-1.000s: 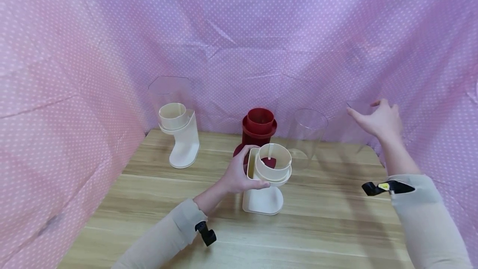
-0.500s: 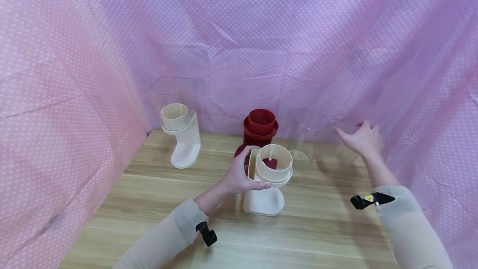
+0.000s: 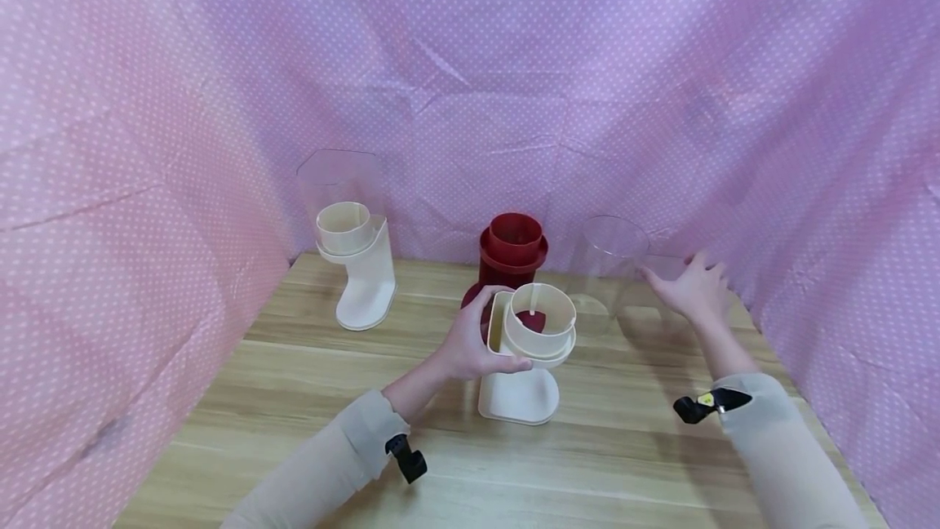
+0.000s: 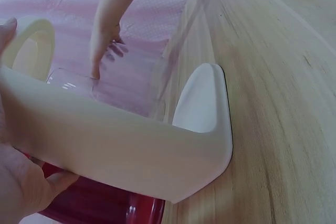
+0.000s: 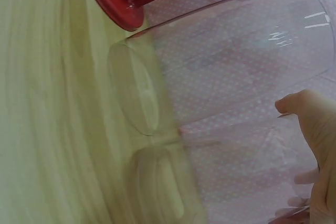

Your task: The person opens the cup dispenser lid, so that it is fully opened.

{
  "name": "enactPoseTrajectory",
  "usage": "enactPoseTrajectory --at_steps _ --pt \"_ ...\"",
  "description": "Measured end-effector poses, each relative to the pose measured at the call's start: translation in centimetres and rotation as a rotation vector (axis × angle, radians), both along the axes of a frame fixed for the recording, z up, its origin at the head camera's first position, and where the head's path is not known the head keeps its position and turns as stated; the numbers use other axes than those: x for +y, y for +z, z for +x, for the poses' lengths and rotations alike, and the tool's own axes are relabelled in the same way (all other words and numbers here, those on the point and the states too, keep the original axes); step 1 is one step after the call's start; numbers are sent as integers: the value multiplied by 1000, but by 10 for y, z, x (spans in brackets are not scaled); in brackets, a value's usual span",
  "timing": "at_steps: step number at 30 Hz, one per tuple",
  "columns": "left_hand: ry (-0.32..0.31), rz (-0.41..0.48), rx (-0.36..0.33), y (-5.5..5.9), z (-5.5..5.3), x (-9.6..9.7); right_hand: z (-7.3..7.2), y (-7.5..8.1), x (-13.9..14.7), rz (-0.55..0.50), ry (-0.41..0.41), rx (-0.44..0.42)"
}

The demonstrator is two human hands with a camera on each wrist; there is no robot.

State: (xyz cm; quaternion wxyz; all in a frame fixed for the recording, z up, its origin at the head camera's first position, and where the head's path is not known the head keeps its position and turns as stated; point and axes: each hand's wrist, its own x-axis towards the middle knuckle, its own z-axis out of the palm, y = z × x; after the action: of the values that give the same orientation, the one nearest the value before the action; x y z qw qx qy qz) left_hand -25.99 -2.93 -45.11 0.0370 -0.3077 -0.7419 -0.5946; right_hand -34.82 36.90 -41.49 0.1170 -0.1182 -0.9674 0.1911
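In the head view, my left hand [image 3: 473, 341] grips the upper back of a white dispenser stand [image 3: 539, 325], which stands upright on the table with a round cream ring on top. On the right, my right hand [image 3: 693, 292] holds a clear canister [image 5: 236, 166] near its rim, thumb on the near side and fingers on the far side. That canister's bottom is down at the table. Just left of it stands another clear canister [image 3: 609, 268], round and upright. Behind the white stand is a red dispenser stand [image 3: 514, 247], partly hidden by it and my left hand.
At the back left stands a second white dispenser stand [image 3: 360, 268], with a clear angular-rimmed container [image 3: 338, 170] at or behind its top. Pink dotted cloth [image 3: 470, 104] hangs round the back and sides of the wooden table [image 3: 294, 398].
My right hand has moved left and down with the clear canister, from the raised far right to the table beside the other canister. My left hand and the white stand have stayed put.
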Motion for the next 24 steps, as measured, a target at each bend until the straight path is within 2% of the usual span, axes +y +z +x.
enactPoseTrajectory --at_steps 1,3,7,9,11,12,14,17,19,21,24 --pt "-24 8 0 -1 -2 -1 1 -2 -1 -3 -1 7" --pt "-110 38 15 -3 -8 -5 1 -6 -2 -6 -1 15" --pt "-347 76 51 -6 -27 -16 4 -7 -3 -51 2 40" --pt "-451 70 42 -5 -35 -24 6 -5 1 -84 32 63" --pt "-490 43 24 2 -38 -35 7 -2 6 -144 86 80" --pt "-478 15 27 7 -38 -41 8 0 10 -167 121 80" --pt "-384 -59 43 20 -30 -50 10 3 20 -191 187 64" --pt "-147 -164 126 43 -10 -53 15 5 30 -221 266 3" --pt "-23 -219 184 55 5 -48 18 4 35 -249 296 -18" --pt "39 -252 238 63 17 -41 20 3 38 -271 314 -28" --pt "90 -316 293 66 28 -31 18 -2 39 -284 317 -19"
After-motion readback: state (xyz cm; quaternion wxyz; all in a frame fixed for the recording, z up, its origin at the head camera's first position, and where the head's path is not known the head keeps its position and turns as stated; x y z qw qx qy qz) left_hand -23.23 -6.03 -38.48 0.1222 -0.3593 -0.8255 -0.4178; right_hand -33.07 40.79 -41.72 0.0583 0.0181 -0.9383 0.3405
